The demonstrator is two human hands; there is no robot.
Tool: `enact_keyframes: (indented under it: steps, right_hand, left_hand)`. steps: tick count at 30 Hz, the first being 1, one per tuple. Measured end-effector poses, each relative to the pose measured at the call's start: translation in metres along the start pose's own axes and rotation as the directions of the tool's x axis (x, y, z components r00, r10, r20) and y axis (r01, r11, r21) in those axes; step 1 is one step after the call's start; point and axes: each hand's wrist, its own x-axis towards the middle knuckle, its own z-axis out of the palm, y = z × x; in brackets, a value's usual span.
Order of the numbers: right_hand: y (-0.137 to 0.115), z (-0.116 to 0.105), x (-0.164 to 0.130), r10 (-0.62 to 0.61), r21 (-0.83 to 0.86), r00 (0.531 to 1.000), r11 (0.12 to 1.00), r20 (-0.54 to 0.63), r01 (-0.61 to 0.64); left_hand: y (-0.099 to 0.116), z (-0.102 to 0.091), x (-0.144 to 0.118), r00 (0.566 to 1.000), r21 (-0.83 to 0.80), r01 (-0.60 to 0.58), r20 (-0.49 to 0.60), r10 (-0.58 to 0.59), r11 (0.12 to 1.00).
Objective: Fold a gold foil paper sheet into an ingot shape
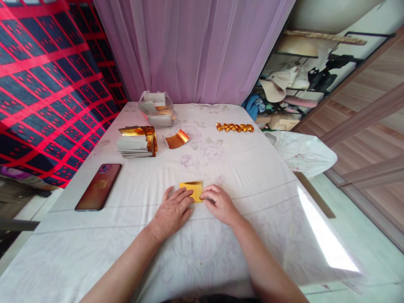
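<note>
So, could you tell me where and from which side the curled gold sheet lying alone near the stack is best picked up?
Probably by its raised right edge, coming from the right. The curled gold sheet arches up off the table cloth, so fingers can slip under that lifted edge. The stack of sheets crowds its left side, while the right is open.

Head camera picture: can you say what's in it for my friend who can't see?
Two hands, left hand and right hand, press a gold paper flat on a white-covered table. A phone lies left; a foil stack sits beyond.
</note>
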Motion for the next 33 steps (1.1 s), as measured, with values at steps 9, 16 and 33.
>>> enact_keyframes:
  steps: [9,16,33]
  right_hand:
    - [-0.011,-0.008,0.01,0.06,-0.049,0.995,0.997,0.086,-0.056]
    - [-0.021,0.013,0.017,0.131,0.032,0.989,0.991,-0.065,-0.129]
    - [-0.029,0.021,0.009,0.141,0.03,0.99,0.99,-0.017,-0.141]
  left_hand:
    - [0.001,0.0,0.0,1.0,0.007,-0.007,-0.008,0.007,1.0]
    - [0.002,-0.001,0.001,1.0,-0.001,0.007,0.008,-0.007,1.0]
    - [-0.008,-0.008,-0.004,0.998,-0.046,-0.029,0.051,0.031,0.999]
